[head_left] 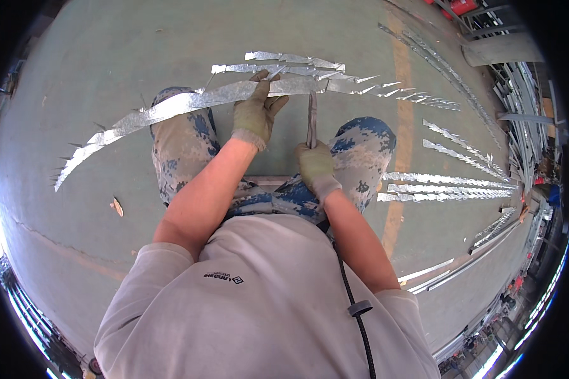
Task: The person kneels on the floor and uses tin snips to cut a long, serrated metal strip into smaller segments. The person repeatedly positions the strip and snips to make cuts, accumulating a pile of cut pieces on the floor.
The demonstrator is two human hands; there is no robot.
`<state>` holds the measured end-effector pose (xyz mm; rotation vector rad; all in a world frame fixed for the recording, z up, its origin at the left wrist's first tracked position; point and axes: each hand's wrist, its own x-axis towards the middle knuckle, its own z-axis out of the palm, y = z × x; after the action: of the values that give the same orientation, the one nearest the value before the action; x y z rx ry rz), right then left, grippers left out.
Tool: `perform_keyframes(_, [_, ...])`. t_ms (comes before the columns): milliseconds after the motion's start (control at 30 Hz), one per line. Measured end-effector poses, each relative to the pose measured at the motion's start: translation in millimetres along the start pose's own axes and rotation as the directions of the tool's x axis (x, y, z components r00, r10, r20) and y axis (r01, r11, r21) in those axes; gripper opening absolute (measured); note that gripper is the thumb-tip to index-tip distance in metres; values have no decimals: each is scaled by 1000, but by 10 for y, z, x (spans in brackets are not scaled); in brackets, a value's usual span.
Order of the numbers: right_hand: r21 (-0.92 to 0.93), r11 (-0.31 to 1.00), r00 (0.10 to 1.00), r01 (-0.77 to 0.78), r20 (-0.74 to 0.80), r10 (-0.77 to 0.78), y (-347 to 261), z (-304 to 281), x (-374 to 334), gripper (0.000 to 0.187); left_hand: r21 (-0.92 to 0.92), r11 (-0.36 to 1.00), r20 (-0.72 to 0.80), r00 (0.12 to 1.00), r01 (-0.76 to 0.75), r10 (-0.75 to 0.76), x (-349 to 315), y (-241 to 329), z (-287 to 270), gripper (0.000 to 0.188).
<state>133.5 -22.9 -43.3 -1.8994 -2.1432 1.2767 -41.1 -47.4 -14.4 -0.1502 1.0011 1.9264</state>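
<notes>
A long, shiny spiked metal strip runs from the lower left across in front of my knees, with pointed tabs sticking out along it. My left hand, in a greenish work glove, grips this strip near its middle, thumb and fingers closed round it. In my right hand, gloved as well, is a narrow dark metal hand tool. Its far tip reaches the strip's near edge; its exact kind is unclear. Just beyond, two shorter spiked strips lie side by side on the floor.
On the right, several more spiked strips lie on the green floor, across a yellow line. A heap of metal lengths stands along the right side. A dry leaf lies at the left. A black cord hangs over my shirt.
</notes>
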Motion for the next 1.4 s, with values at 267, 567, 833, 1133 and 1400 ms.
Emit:
perform_keyframes(267, [-150,988,998,-37,39,43,-230,-82,10,37,49,988,-32,989,146,-145,65,-173,-148,32])
perform_keyframes(567, [-47,983,982,178,71,-174,-134,-93,-30,39,498,730,-164,877,468,-451,197,-674,511,20])
perform_keyframes(833, [234,972,946,14,313,-89,-92,-203,3,54,547,668,-309,863,505,-399,57,-564,751,22])
perform_keyframes(1133, [714,150,646,-683,688,-330,-40,-863,-289,29,419,708,-243,821,569,-517,-6,-402,969,18])
perform_keyframes(1400, [561,-114,525,-820,656,-542,54,-648,-319,22,375,741,-250,831,556,-497,-112,-360,1059,19])
